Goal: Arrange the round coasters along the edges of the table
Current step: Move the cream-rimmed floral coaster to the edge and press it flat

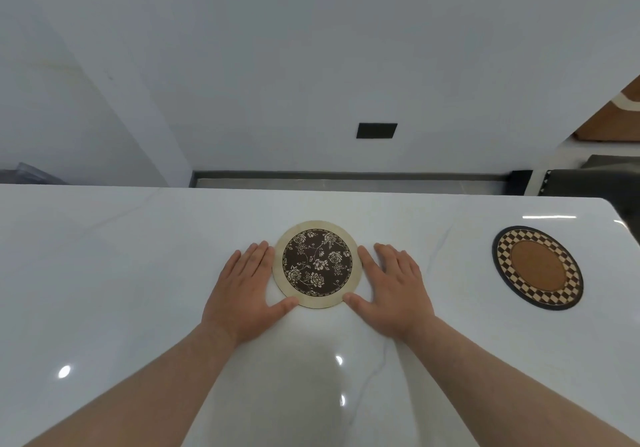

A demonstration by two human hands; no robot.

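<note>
A round coaster with a dark floral centre and a pale wooden rim [317, 264] lies flat on the white marble table [138, 273], a little in from the far edge. My left hand [244, 289] rests flat on the table against the coaster's left side, thumb tip touching its near rim. My right hand [391, 287] lies flat on the opposite side, thumb and forefinger touching the rim. Neither hand lifts the coaster. A second round coaster with a checkered ring and brown centre [538, 267] lies near the table's right edge.
The table's far edge [311, 188] runs across the view and its rounded right corner [613, 204] is close to the checkered coaster. Beyond it stand a white wall with a black plate [376, 130] and a dark chair [588, 183] at the right.
</note>
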